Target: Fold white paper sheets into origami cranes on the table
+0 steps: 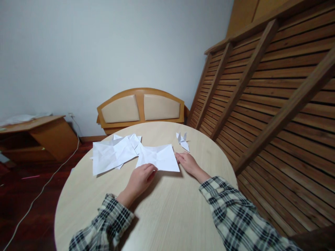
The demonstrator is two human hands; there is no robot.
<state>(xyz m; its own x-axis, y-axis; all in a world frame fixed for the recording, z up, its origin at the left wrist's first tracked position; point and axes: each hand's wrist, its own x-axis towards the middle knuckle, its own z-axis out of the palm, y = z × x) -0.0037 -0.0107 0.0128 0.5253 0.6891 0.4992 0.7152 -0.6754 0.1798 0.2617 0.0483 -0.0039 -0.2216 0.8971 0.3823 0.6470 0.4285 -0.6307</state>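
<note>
A creased square sheet of white paper (162,158) lies in front of me, its near edge lifted a little off the table. My left hand (142,176) is closed on that near edge, thumb and fingers pinching it. At the sheet's right edge, my right hand (187,162) has its fingers bent together on the paper; its fingertips are partly hidden. Just beyond the right hand stands a folded white paper crane (182,140). Left of the sheet, several more creased white papers (111,156) overlap in a loose pile.
All of this is on a round, light wooden table (167,212). A headboard (141,104) stands behind it against the wall. Slatted wooden panels (264,115) lean close on the right. A low desk (39,137) and a white cable (47,184) are at the left.
</note>
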